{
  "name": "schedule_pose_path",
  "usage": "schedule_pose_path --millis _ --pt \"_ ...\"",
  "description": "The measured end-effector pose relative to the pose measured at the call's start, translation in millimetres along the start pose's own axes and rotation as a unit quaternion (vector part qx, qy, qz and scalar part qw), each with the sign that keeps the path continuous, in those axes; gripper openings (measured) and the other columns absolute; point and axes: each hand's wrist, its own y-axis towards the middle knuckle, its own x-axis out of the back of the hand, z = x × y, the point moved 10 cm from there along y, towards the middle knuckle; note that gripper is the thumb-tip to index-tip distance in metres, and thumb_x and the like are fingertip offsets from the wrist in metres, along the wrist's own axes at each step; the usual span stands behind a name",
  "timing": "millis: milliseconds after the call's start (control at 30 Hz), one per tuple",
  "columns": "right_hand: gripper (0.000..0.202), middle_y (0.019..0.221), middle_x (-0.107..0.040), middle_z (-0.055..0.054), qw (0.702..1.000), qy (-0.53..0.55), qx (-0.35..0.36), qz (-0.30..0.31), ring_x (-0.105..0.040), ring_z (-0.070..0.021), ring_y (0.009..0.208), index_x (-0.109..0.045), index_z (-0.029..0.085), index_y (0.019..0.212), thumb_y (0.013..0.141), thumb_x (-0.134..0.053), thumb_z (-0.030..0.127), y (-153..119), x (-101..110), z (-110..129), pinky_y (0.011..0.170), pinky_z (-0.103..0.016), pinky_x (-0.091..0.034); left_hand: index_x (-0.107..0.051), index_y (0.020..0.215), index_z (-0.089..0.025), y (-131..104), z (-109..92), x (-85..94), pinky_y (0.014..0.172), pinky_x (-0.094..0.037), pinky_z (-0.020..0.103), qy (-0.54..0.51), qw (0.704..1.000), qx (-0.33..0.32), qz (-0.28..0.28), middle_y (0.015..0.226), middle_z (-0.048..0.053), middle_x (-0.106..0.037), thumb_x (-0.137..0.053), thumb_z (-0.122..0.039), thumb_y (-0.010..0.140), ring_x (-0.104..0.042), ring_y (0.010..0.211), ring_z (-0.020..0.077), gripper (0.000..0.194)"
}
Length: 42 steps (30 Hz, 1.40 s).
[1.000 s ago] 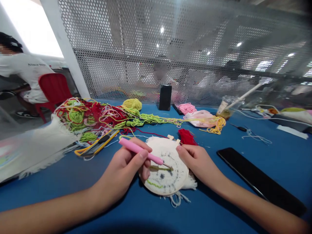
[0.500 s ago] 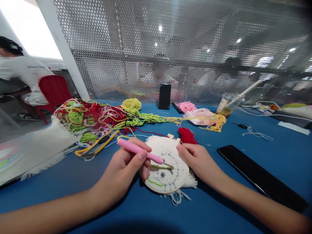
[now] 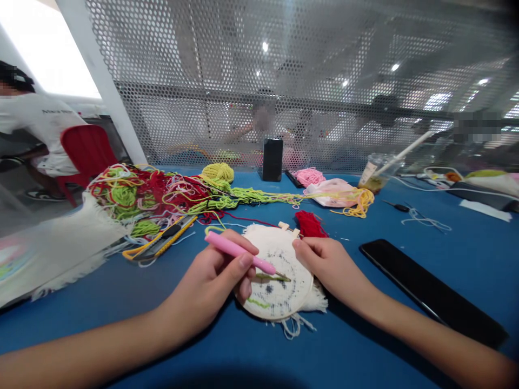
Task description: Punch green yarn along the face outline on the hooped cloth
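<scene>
My left hand grips a pink punch needle like a pen, its metal tip on the white cloth. That cloth is stretched in a round embroidery hoop and carries dark dotted marks with a short row of light green stitches at the lower left. Green yarn loops from the pink handle's back end. At the upper right of the hoop, near its screw, my right hand pinches the rim between thumb and fingers. A red yarn bundle lies just behind the hoop.
A tangled yarn heap and a yellow utility knife lie to the left. A phone stands upright at the back. On the right are a long black object, small scissors and a drink cup with a straw.
My left hand and the punch needle have shifted slightly right and down over the cloth. My right hand keeps its hold on the hoop; the whole view has drifted slightly.
</scene>
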Motion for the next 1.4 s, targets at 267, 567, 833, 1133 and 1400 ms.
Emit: schedule_pose_path --millis 267,567,833,1133,1400 --pt "0.037 0.052 -0.023 0.003 1.000 0.028 -0.009 0.009 -0.021 -0.0085 0.048 -0.025 0.018 0.054 0.082 -0.034 0.040 -2.9 1.7 9.5 0.042 -0.024 -0.015 -0.067 0.085 -0.020 0.0 -13.8 -25.8 0.064 -0.042 0.022 0.153 0.982 -0.053 0.095 0.084 0.004 -0.060 -0.053 -0.027 0.079 -0.054 0.073 0.0139 0.017" --pt "0.037 0.052 -0.021 0.003 0.999 0.040 -0.019 0.013 -0.020 -0.0082 0.048 -0.022 0.019 0.053 0.081 -0.036 0.039 -1.9 -2.0 -1.6 0.043 -0.024 -0.014 -0.046 0.083 -0.017 5.6 9.0 1.5 0.049 -0.038 0.022 -0.079 0.996 0.031 0.004 0.048 -0.004 -0.049 -0.042 -0.035 0.086 -0.046 0.046 0.0098 0.019" --pt "0.038 0.051 -0.019 0.004 0.999 0.045 -0.015 -0.001 -0.018 -0.0075 0.047 -0.020 0.018 0.051 0.080 -0.038 0.037 -2.7 2.3 0.0 0.042 -0.024 -0.013 -0.046 0.085 -0.016 7.7 9.0 6.5 0.046 -0.036 0.022 -0.104 0.994 0.031 -0.013 0.048 -0.004 -0.049 -0.040 -0.034 0.087 -0.045 0.044 0.0094 0.018" --pt "0.037 0.051 -0.019 0.004 0.999 0.041 -0.010 -0.013 -0.018 -0.0067 0.046 -0.021 0.018 0.050 0.078 -0.039 0.035 -2.3 4.2 0.1 0.040 -0.022 -0.013 -0.045 0.087 -0.018 9.4 10.5 0.7 0.048 -0.035 0.022 -0.101 0.995 0.023 0.010 0.049 -0.004 -0.048 -0.040 -0.033 0.087 -0.043 0.046 0.0088 0.016" --pt "0.038 0.051 -0.019 0.004 0.999 0.042 -0.001 -0.012 -0.018 -0.0068 0.046 -0.020 0.019 0.051 0.080 -0.038 0.035 -3.2 4.2 1.4 0.041 -0.022 -0.013 -0.046 0.087 -0.017 7.0 6.5 -1.7 0.049 -0.035 0.022 -0.101 0.995 0.012 0.021 0.050 -0.003 -0.049 -0.041 -0.031 0.087 -0.044 0.047 0.0090 0.015"
